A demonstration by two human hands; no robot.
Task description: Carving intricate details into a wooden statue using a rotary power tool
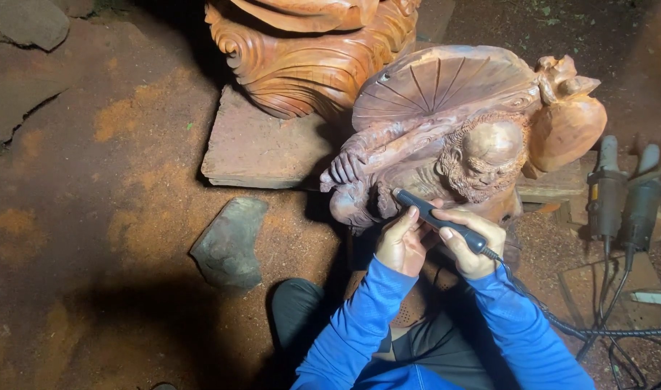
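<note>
Carved wood, dusty earth, matt plastic

We see the bearded figure carving [460, 137] in reddish-brown wood, sanded smooth with a soft sheen on the head and gourd, rougher in the beard and fan ribs. Our hands hold a rotary carving handpiece [439, 220] of dark matt plastic with a ribbed rubbery cable [562, 325]. The larger carving [309, 50] behind is glossier wood. Our sleeves [359, 325] are smooth blue cloth. The floor [92, 180] is rough earth powdered with orange sawdust; a flat stone [229, 242] looks dull grey.
</note>
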